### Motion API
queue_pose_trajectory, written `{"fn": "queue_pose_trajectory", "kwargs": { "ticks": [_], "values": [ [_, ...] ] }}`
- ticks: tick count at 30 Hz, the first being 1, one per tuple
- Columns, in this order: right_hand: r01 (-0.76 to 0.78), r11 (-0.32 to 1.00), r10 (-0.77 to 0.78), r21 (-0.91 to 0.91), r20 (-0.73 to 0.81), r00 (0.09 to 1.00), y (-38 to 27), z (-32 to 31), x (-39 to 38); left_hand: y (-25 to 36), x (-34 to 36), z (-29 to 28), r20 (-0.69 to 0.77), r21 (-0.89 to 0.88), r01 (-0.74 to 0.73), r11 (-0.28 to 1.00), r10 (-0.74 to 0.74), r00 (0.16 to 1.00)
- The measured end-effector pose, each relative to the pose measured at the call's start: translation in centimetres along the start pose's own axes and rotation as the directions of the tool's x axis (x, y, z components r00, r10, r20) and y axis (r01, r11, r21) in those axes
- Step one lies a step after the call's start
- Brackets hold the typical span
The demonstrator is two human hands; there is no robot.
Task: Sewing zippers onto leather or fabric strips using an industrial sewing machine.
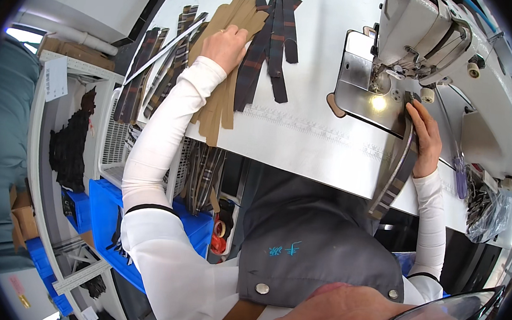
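At the far left of the frame, a black fabric bundle (pixel 71 139) hangs in a pale grey metal shelf (pixel 37 113); right of it, lower down, sits a blue plastic bin (pixel 102 214). In the upper left, brown-and-black plaid fabric strips (pixel 130 90) lie on a smooth white desk (pixel 313 86). Beside them, the left hand (pixel 226 46) rests with curled fingers on a fanned pile of flat tan strips (pixel 213 96) — whether it pinches any, I cannot tell. Dark striped fabric strips (pixel 278 32) lie just right of that pile, near the top centre. A white sewing machine (pixel 411 16) fills the upper right, its lamp lighting the metal plate. Below it, the right hand (pixel 426 137) grasps the upper end of a long plaid strip with a pale edge (pixel 393 186) — its lower end overhangs the desk's near edge. Farther right are purple-handled snips (pixel 460 176) and a clear plastic bag (pixel 489 217).
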State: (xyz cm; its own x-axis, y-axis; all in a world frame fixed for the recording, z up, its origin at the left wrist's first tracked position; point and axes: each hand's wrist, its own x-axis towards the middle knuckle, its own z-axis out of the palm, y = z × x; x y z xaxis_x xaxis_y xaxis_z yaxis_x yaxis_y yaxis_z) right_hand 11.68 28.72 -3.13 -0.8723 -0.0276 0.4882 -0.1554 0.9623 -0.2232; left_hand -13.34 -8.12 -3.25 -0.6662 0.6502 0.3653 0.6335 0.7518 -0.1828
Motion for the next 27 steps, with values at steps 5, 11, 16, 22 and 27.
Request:
{"fn": "queue_pose_trajectory", "kwargs": {
  "ticks": [5,11,16,22,27],
  "values": [
    [-0.030,0.990,0.034,0.135,-0.025,0.999,-0.1,0.0,0.1,-2.7,0.2,0.5,0.009,-0.408,0.224,0.885,-0.242,0.970],
    [-0.076,0.967,0.076,0.242,0.008,0.997,0.6,0.5,-0.3,-1.3,-1.5,-0.8,0.104,-0.379,0.230,0.897,-0.205,0.973],
    [-0.039,0.968,0.028,0.247,0.048,0.998,0.5,0.4,-0.3,0.2,-0.5,-0.5,0.041,-0.011,0.056,0.998,-0.056,0.998],
    [-0.043,0.966,0.030,0.255,0.053,0.998,0.5,0.4,-0.6,-0.8,0.9,-1.7,0.260,-0.136,0.248,0.959,-0.207,0.943],
    [-0.036,0.968,0.025,0.247,0.047,0.999,1.0,0.6,-0.5,0.5,-2.4,-2.6,-0.369,-0.248,-0.117,0.962,0.018,0.929]
  ]
}}
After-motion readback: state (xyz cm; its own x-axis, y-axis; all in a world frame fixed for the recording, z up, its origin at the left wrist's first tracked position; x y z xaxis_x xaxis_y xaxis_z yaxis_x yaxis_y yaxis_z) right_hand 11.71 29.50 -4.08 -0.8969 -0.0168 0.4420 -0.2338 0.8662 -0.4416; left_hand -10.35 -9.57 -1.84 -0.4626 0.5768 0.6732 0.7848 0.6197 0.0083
